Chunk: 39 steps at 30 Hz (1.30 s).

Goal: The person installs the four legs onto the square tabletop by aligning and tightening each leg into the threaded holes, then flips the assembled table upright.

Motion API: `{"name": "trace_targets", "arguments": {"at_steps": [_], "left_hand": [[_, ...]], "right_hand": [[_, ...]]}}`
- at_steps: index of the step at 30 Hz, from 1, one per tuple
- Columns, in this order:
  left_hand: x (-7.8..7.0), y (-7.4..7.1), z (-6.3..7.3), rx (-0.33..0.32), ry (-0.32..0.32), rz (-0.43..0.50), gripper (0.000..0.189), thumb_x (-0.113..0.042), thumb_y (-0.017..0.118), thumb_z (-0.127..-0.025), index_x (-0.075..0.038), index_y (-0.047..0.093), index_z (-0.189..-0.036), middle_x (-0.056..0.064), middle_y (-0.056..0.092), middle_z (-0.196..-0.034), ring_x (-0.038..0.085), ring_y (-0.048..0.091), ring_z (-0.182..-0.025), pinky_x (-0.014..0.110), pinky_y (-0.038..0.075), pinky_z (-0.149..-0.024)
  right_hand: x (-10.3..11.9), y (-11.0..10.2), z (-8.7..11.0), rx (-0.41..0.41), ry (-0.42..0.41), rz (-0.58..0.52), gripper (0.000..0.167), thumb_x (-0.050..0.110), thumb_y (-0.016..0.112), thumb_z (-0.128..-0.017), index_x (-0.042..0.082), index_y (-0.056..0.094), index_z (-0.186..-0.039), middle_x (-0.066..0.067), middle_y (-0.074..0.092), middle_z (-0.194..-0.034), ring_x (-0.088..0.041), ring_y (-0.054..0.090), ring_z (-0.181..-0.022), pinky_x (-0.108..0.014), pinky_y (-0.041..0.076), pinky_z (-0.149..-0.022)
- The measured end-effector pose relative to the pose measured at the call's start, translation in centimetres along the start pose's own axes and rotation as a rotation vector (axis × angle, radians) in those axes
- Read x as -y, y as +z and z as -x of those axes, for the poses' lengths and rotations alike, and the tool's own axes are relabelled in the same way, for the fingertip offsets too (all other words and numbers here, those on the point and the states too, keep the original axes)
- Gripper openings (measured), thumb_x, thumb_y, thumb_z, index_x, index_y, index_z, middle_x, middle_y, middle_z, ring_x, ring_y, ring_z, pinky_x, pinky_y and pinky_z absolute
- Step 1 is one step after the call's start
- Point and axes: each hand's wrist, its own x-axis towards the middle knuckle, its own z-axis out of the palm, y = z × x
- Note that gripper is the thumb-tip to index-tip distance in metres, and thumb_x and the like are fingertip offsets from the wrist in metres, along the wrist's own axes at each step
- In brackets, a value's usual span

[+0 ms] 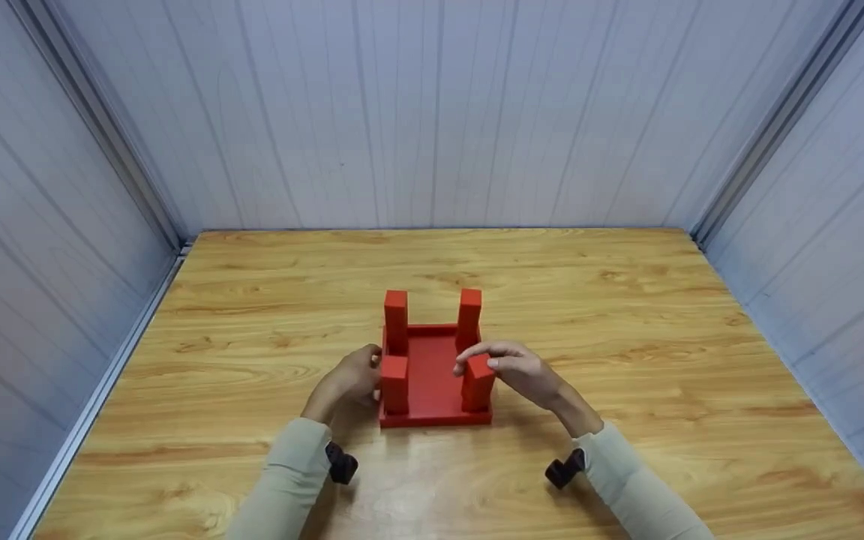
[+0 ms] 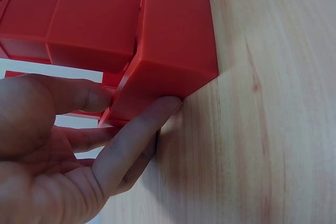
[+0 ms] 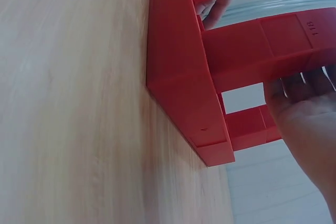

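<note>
A small red table (image 1: pixel 432 375) lies upside down on the wooden tabletop, its rimmed panel at the bottom and several square legs pointing up. At its left side, my left hand (image 1: pixel 357 377) grips the panel's edge. In the left wrist view, the left thumb reaches over the rim (image 2: pixel 173 35) and the fingers press the outer side low by the wood. My right hand (image 1: pixel 526 375) holds the near right leg (image 1: pixel 478 386) near its upper end, thumb on one side and fingers reaching across. The right wrist view shows that leg (image 3: pixel 241 56) standing in the panel's corner.
The wooden tabletop (image 1: pixel 252 300) stretches around the red table on all sides. Pale panelled walls (image 1: pixel 432 112) close in the back and both sides. A dark wrist camera (image 1: pixel 341 463) sits on the left cuff, another (image 1: pixel 565 469) on the right.
</note>
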Motion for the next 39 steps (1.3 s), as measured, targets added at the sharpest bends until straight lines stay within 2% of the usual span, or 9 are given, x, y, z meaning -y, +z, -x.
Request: {"name": "trace_targets", "arguments": {"at_steps": [3, 10, 16, 22, 27, 31, 39], "left_hand": [[-0.05, -0.03, -0.01, 0.003, 0.001, 0.008, 0.042, -0.009, 0.054, -0.094, 0.000, 0.046, -0.133, 0.021, 0.053, -0.126, 0.025, 0.061, -0.083, 0.042, 0.057, -0.062], [-0.02, -0.04, -0.04, 0.006, -0.012, 0.009, 0.043, -0.007, 0.054, -0.093, 0.001, 0.045, -0.134, 0.022, 0.053, -0.122, 0.027, 0.060, -0.084, 0.042, 0.056, -0.062], [-0.09, -0.01, -0.05, 0.008, -0.019, 0.010, 0.045, -0.006, 0.055, -0.092, 0.001, 0.044, -0.135, 0.021, 0.053, -0.123, 0.026, 0.058, -0.089, 0.041, 0.056, -0.061], [-0.16, 0.03, 0.06, 0.001, -0.015, 0.029, 0.042, -0.007, 0.056, -0.092, 0.001, 0.046, -0.132, 0.019, 0.055, -0.116, 0.023, 0.057, -0.082, 0.041, 0.055, -0.061], [-0.18, 0.04, 0.23, -0.003, -0.018, 0.063, 0.040, -0.008, 0.056, -0.093, 0.000, 0.047, -0.131, 0.018, 0.055, -0.113, 0.022, 0.056, -0.074, 0.037, 0.053, -0.059], [-0.18, 0.02, 0.34, -0.008, -0.013, 0.040, 0.040, -0.008, 0.056, -0.093, 0.000, 0.048, -0.131, 0.018, 0.055, -0.114, 0.024, 0.058, -0.075, 0.036, 0.053, -0.058], [-0.24, 0.16, 0.11, -0.019, 0.011, -0.015, 0.039, -0.006, 0.057, -0.091, 0.004, 0.049, -0.128, 0.022, 0.056, -0.115, 0.027, 0.061, -0.080, 0.041, 0.056, -0.059]], "right_hand": [[-0.06, -0.16, 0.01, 0.011, 0.007, -0.018, 0.038, 0.004, 0.035, -0.096, -0.020, 0.047, -0.123, -0.023, 0.061, -0.116, -0.038, 0.055, -0.112, -0.042, 0.041, -0.100], [0.09, -0.01, 0.15, -0.019, 0.038, -0.034, 0.031, 0.002, 0.038, -0.095, -0.011, 0.049, -0.121, -0.016, 0.058, -0.115, -0.032, 0.053, -0.112, -0.042, 0.040, -0.100], [0.25, -0.03, 0.21, -0.007, 0.024, -0.038, 0.030, 0.000, 0.038, -0.096, -0.012, 0.048, -0.121, -0.016, 0.057, -0.116, -0.029, 0.052, -0.112, -0.038, 0.040, -0.101], [0.28, -0.17, 0.27, -0.001, 0.032, -0.034, 0.032, 0.000, 0.040, -0.095, -0.012, 0.048, -0.124, -0.015, 0.058, -0.117, -0.027, 0.052, -0.113, -0.037, 0.039, -0.102], [0.20, -0.39, 0.31, 0.046, 0.027, -0.032, 0.039, -0.002, 0.041, -0.093, -0.015, 0.045, -0.129, -0.014, 0.057, -0.123, -0.030, 0.050, -0.118, -0.037, 0.039, -0.104], [0.08, -0.44, 0.42, 0.056, 0.023, -0.052, 0.039, -0.003, 0.043, -0.092, -0.016, 0.045, -0.130, -0.013, 0.057, -0.126, -0.030, 0.051, -0.119, -0.035, 0.041, -0.102], [-0.08, -0.57, 0.69, 0.026, 0.025, -0.128, 0.036, -0.003, 0.045, -0.094, -0.011, 0.049, -0.129, -0.014, 0.055, -0.127, -0.022, 0.052, -0.117, -0.030, 0.044, -0.098]]}}
